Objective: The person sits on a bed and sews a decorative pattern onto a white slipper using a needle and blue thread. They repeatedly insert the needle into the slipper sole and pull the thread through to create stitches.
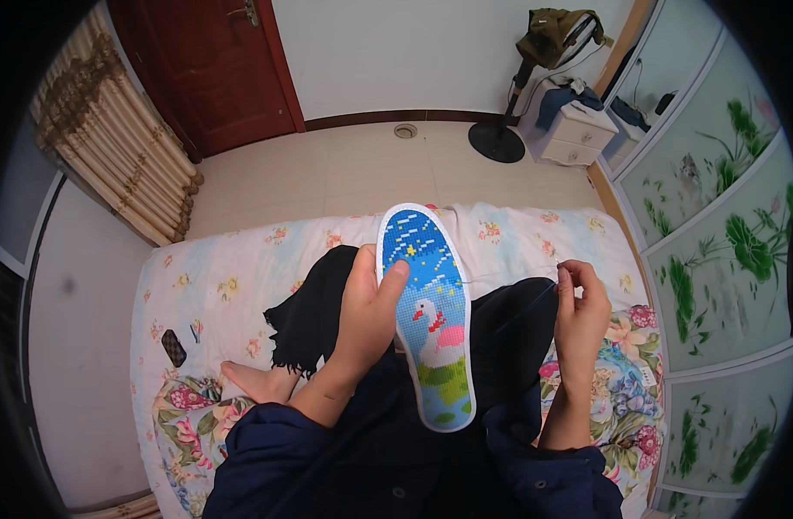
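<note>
My left hand (370,298) grips the left edge of a shoe insole (445,324), thumb on its face and the fingers hidden behind. White trim borders the insole, which bears a cross-stitch picture of a white swan (429,324) on blue water, with green leaves near the heel. A thin thread (500,279) runs from the insole's right edge towards my right hand (581,298). Between thumb and forefinger, that hand pinches a small needle (558,264), of which only the tip shows. The insole is held up over my lap, above black trousers (513,318).
I sit on a bed with a floral sheet (240,259). A dark checked case (174,347) and small coloured packets (196,331) lie at the left. Bunched floral bedding (630,389) is at the right, beside sliding wardrobe doors (727,259). Beyond the bed stands a cloth-draped fan (513,97).
</note>
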The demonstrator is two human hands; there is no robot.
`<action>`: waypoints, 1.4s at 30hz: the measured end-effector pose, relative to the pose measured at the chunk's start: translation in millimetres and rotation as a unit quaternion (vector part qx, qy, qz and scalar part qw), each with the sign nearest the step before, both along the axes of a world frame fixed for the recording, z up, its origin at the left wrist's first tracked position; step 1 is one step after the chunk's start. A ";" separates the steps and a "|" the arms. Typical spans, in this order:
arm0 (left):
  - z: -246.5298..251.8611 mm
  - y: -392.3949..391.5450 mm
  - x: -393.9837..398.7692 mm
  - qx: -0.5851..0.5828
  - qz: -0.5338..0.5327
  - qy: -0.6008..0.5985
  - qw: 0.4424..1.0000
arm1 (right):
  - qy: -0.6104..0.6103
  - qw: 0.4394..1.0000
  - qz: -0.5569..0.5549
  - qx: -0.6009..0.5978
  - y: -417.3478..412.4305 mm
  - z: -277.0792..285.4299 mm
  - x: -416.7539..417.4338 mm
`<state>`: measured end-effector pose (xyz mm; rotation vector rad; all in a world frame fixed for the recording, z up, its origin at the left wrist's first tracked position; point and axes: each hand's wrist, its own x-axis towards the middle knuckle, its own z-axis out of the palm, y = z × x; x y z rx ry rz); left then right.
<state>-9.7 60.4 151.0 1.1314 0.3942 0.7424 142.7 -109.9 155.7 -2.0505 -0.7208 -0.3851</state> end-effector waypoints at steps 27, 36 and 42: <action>21.5 -18.3 -17.7 0.211 0.094 0.046 0.972 | -0.253 0.950 0.182 -0.001 31.8 30.6 -62.7; 15.8 -18.7 -17.5 0.273 0.107 0.051 0.955 | -0.266 0.944 0.191 -0.042 35.0 31.3 -62.9; 11.3 -28.2 -14.7 0.374 0.120 0.022 0.919 | -0.237 0.950 0.193 -0.069 41.5 33.2 -63.1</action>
